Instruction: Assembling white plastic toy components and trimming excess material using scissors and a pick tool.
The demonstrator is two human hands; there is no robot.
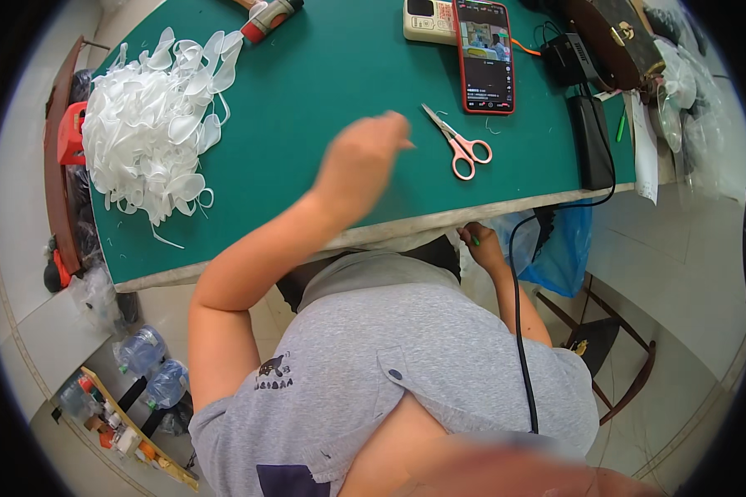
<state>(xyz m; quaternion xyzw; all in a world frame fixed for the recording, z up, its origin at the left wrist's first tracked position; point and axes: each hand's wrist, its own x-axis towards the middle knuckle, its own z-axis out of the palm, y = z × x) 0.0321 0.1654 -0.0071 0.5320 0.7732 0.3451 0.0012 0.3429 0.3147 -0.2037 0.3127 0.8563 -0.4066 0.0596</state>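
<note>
Over the green table, head view:
Left hand [363, 162]: raised above the felt and motion-blurred; fingers look loosely curled with one tip pointing right, but whether they pinch anything I cannot tell.
Right hand [481, 246]: below the table's near edge, fingers closed around a small green item [475, 241], too small to identify.
Scissors [460, 142]: nearest thing to the left hand, lying flat just right of it, blades shut and pointing up-left, pink loop handles toward the person.
Handling, scissors: judged light, rigid, smooth metal blades with slick plastic loops; best taken by the two handle loops, away from the tips.
White pile [157, 124]: heap of thin, pale plastic pieces with spoon-like bowls and loops, well apart at the table's left; likely featherweight, springy, prone to tangle and slide.
Table [307, 91]: green matte felt-like cover, pale edge, gives grip to small things.
Phone [485, 54]: red-cased, screen lit, at the far edge.
Black box [590, 141]: matte, oblong, cable trailing down.
</note>
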